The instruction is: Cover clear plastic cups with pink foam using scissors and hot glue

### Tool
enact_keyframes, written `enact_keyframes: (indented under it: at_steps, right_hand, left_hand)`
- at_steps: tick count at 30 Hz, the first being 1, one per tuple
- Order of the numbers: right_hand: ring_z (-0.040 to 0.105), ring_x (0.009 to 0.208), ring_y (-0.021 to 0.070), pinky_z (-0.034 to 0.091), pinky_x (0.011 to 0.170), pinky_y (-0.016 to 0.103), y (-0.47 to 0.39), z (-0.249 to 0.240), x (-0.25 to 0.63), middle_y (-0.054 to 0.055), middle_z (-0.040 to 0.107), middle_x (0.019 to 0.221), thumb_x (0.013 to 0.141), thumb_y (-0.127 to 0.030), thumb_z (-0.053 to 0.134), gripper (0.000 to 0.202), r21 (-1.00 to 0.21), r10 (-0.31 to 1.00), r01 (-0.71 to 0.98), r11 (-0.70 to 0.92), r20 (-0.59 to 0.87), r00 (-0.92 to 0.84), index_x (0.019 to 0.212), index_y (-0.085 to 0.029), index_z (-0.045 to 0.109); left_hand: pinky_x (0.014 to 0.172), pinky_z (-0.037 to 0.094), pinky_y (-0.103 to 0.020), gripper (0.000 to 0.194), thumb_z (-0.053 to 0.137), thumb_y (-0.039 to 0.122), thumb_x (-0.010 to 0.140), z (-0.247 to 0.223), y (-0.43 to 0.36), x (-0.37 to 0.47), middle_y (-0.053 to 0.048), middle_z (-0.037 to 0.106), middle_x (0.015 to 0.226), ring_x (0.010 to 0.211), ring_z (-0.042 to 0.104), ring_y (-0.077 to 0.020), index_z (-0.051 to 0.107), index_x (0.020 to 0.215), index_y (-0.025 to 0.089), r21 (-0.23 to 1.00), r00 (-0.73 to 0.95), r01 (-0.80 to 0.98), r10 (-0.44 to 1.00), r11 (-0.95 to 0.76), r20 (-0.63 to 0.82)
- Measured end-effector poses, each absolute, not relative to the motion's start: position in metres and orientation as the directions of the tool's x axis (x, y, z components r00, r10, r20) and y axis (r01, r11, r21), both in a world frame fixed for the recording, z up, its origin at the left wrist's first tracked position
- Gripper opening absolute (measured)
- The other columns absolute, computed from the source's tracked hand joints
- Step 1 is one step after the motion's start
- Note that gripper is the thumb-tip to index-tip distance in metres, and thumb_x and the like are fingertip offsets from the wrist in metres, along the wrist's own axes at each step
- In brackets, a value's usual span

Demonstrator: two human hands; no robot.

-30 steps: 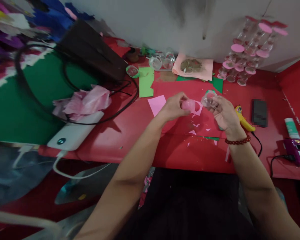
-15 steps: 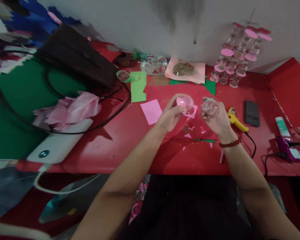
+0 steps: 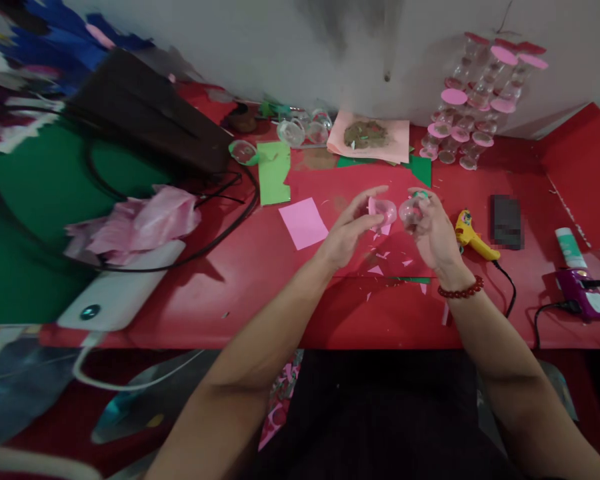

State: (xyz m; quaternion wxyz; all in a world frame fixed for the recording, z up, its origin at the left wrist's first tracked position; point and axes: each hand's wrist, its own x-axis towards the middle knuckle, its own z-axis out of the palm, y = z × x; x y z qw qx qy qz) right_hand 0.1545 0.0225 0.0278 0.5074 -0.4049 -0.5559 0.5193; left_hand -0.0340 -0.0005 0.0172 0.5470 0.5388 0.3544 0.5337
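Note:
My left hand (image 3: 353, 230) is closed round a clear plastic cup (image 3: 387, 212) with a pink disc on its near end, tipped on its side. My right hand (image 3: 436, 233) grips a second clear plastic cup (image 3: 410, 212), which has a green edge at its top. A small gap separates the two cups. Both are held above a red sheet (image 3: 320, 187) scattered with pink paper scraps (image 3: 376, 271). To the left of my left hand lies a pink paper square (image 3: 304, 223).
A yellow glue gun (image 3: 473, 237) lies right of my right hand, its cord trailing to a purple power strip (image 3: 586, 295). Joined cups (image 3: 463, 123) with pink discs stand by the wall. Further left are a light green sheet (image 3: 274, 175), a white power bank (image 3: 125, 290) and a black cable.
My left hand has moved right with its cup and turned it more onto its side. The cup in my right hand has turned left, so the gap between them is narrower.

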Motion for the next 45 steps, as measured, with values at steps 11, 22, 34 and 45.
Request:
enact_keyframes:
  at_steps: [11, 22, 34, 45]
  right_hand:
    - [0.064, 0.082, 0.0142, 0.056, 0.073, 0.029, 0.015, 0.026, 0.152, 0.001, 0.063, 0.102, 0.101, -0.063, 0.057, 0.041, -0.956, 0.956, 0.087, 0.279, 0.269, -0.117, 0.132, -0.036, 0.060]
    - [0.062, 0.080, 0.0136, 0.055, 0.072, 0.028, 0.017, 0.024, 0.153, 0.002, 0.063, 0.108, 0.100, -0.062, 0.061, 0.044, -0.939, 0.944, 0.124, 0.321, 0.307, -0.119, 0.135, -0.036, 0.060]
    - [0.065, 0.098, 0.0203, 0.059, 0.087, 0.038, 0.014, 0.024, 0.155, 0.007, 0.062, 0.124, 0.102, -0.056, 0.060, 0.044, -0.859, 0.906, 0.289, 0.423, 0.407, -0.117, 0.141, -0.036, 0.058]
    - [0.067, 0.119, 0.0300, 0.060, 0.106, 0.054, -0.005, 0.019, 0.144, 0.010, 0.064, 0.128, 0.095, -0.033, 0.071, 0.046, -0.551, 0.738, 0.530, 0.645, 0.630, -0.242, 0.141, -0.035, 0.064]
  left_hand:
    - [0.090, 0.057, -0.037, 0.043, 0.068, 0.037, 0.091, 0.015, -0.003, -0.032, -0.004, 0.073, 0.121, 0.103, 0.068, -0.0205, 0.064, 0.134, 0.033, 0.967, 0.169, -0.155, 0.959, -0.201, 0.226]
    - [0.097, 0.058, -0.040, 0.051, 0.071, 0.047, 0.094, 0.014, -0.004, -0.035, -0.005, 0.075, 0.130, 0.113, 0.071, -0.0228, 0.064, 0.143, 0.036, 0.967, 0.178, -0.107, 0.952, -0.232, 0.248]
    - [0.109, 0.057, -0.043, 0.057, 0.075, 0.044, 0.092, 0.013, -0.002, -0.035, -0.004, 0.076, 0.134, 0.133, 0.067, -0.0249, 0.062, 0.148, 0.039, 0.967, 0.196, -0.183, 0.957, -0.179, 0.214]
    - [0.105, 0.060, -0.041, 0.040, 0.055, 0.053, 0.102, 0.003, 0.003, -0.023, -0.007, 0.076, 0.132, 0.131, 0.069, -0.0264, 0.073, 0.126, 0.026, 0.885, 0.165, -0.462, 0.986, 0.062, 0.017]
